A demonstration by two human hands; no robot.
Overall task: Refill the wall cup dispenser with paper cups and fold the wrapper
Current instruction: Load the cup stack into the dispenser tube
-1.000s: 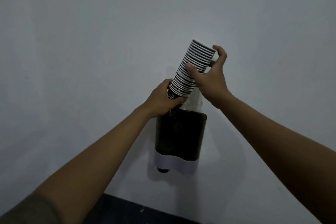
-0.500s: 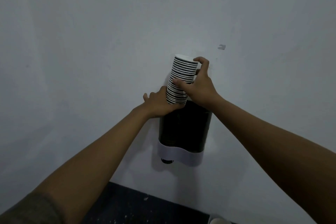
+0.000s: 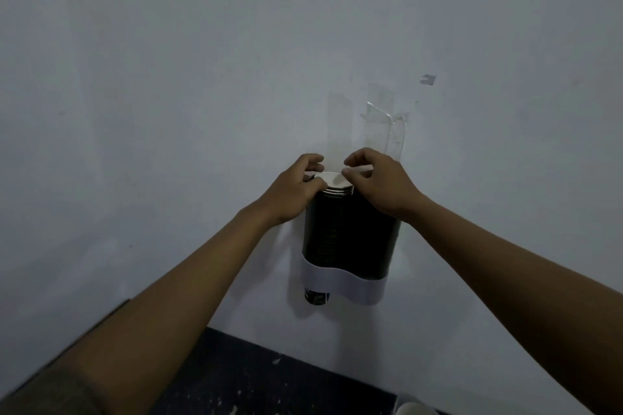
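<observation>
the left hand (image 3: 292, 188) has its fingers (image 3: 315, 166) curled around the left edge of the top of the stack of paper cups (image 3: 334, 184), thumb and fingertips pinching the rim of the uppermost cup. the right hand (image 3: 377, 183) mirrors it on the other side, its fingers (image 3: 358, 171) bent and pressed together over the right edge of the same rim, so both hands grip the stack at its top. whether the right thumb touches the cup cannot be told, since it is hidden under the hand.

only the white rims of the top few cups stand above the cup dispenser (image 3: 349, 239); the others sit down inside its dark, see-through tube, where their stacked edges show faintly on the left side. the dispenser hangs upright on the pale wall (image 3: 168, 77), with a white wavy band (image 3: 340, 281) around its lower end. the bottom of a dark cup (image 3: 317, 297) pokes out below the band on the left.

just above the hands, a clear lid (image 3: 381, 126) stands tilted up against the wall, hinged open behind the tube. a small grey mark (image 3: 427, 79) sits on the wall up and to the right of it.

both bare forearms reach in from the lower corners, and a dark sleeve (image 3: 43, 391) covers the left upper arm. below the wall runs a dark speckled floor (image 3: 236, 377), and the rim of a white object (image 3: 413, 408) shows at the bottom edge on the right.
</observation>
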